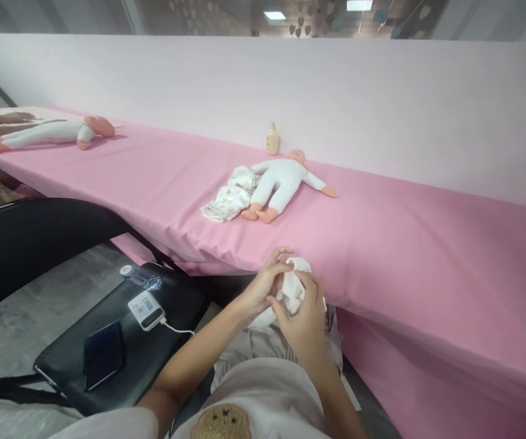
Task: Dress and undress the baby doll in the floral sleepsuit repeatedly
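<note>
Between my hands, at the front edge of the pink-covered table, is a bunched white cloth, perhaps a small garment. My left hand grips its left side, with the index finger stretched out above. My right hand pinches it from the right, thumb and fingers curled around the fabric. Beyond them a baby doll in a white suit lies on its back, feet towards me. Crumpled white printed clothing lies against its left side in the picture.
A cream bottle stands by the wall behind the doll. On the black chair at left lie a clear bottle, a white power bank with cable and a phone. Another person's arms reach beside a second doll.
</note>
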Demonstrator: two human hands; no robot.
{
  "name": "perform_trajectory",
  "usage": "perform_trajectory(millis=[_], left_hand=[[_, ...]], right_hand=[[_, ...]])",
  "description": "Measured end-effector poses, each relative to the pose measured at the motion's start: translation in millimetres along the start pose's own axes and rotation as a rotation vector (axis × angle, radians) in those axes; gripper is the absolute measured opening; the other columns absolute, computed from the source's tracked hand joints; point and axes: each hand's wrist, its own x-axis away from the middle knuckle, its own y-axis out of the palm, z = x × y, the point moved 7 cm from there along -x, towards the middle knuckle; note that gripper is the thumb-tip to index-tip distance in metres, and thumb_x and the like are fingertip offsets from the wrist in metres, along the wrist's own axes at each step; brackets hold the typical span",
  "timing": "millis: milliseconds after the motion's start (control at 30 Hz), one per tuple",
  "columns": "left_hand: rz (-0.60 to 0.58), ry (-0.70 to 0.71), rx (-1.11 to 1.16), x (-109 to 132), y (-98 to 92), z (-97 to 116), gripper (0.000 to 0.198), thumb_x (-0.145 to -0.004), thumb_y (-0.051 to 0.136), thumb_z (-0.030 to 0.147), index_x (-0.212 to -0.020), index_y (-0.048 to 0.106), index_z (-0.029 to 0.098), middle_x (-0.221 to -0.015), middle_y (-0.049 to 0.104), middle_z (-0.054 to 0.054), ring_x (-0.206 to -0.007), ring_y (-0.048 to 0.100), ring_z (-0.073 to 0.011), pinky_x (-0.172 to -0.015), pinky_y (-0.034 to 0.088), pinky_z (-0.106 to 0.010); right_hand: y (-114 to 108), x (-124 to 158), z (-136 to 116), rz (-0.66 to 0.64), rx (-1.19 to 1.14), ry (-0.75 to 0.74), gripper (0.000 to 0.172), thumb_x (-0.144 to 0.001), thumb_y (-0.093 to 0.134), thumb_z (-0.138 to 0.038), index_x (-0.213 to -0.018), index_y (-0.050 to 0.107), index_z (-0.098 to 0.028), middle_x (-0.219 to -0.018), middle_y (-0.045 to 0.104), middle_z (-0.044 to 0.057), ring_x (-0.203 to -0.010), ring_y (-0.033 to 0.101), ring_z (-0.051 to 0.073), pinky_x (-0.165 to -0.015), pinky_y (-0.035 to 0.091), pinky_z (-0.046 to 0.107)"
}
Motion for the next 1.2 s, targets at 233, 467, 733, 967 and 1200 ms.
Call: perform_trajectory(millis=[233,467,733,967,1200], left_hand=[[-0.016,0.337,-0.241,43,0.0,32,0.034,-0.069,0.066,0.017,-0.102,0.059,0.019,-0.103,0.059,-0.007,-0.089,0.057,-0.0164,-0.079,0.045,-0.027],[-0.119,0.382,-0.525,35,2.4,39,0.026,-0.070,0.067,0.036,-0.071,0.057,0.012,-0.068,0.051,0.000,-0.062,0.045,-0.0087,-0.057,0.038,-0.018],[0.235,0.423,-0.401,44,-30.3,42,0.034,-0.063,0.070,0.042,-0.067,0.051,0.014,-0.062,0.045,0.003,-0.055,0.039,-0.0067,-0.052,0.037,-0.017],[0.307,0.474,-0.464,54,-52.0,49,0.035,-0.060,0.071,0.042,-0.064,0.050,0.015,-0.060,0.043,0.003,-0.056,0.038,-0.0078,-0.051,0.035,-0.018],[0.228,0.564,-0.586,59,-62.3,62,0.034,-0.064,0.070,0.039,-0.060,0.047,0.014,-0.055,0.038,0.004,-0.050,0.033,-0.0059,-0.047,0.029,-0.018]], right_hand=[[-42,-1,5,-0.092,-0.359,0.074,0.037,-0.084,0.046,-0.016,-0.120,0.046,-0.023,-0.111,0.057,0.008,-0.098,0.059,0.018,-0.077,0.052,0.031],[-40,10,5,0.136,-0.596,0.193,0.039,-0.077,0.059,-0.016,-0.111,0.040,-0.024,-0.108,0.053,0.007,-0.096,0.058,0.016,-0.075,0.052,0.030],[14,55,29,-0.235,-0.406,0.278,0.014,-0.078,0.062,-0.027,-0.086,0.053,-0.019,-0.090,0.059,0.004,-0.082,0.058,0.017,-0.072,0.048,0.030],[2,51,44,-0.403,-0.220,0.099,0.018,-0.086,0.048,-0.022,-0.078,0.064,-0.020,-0.082,0.065,0.003,-0.082,0.061,0.018,-0.072,0.051,0.030],[-87,4,34,-0.285,0.137,-0.179,0.031,-0.082,0.044,-0.015,-0.101,0.065,-0.027,-0.091,0.066,0.002,-0.090,0.064,0.020,-0.074,0.054,0.031]])
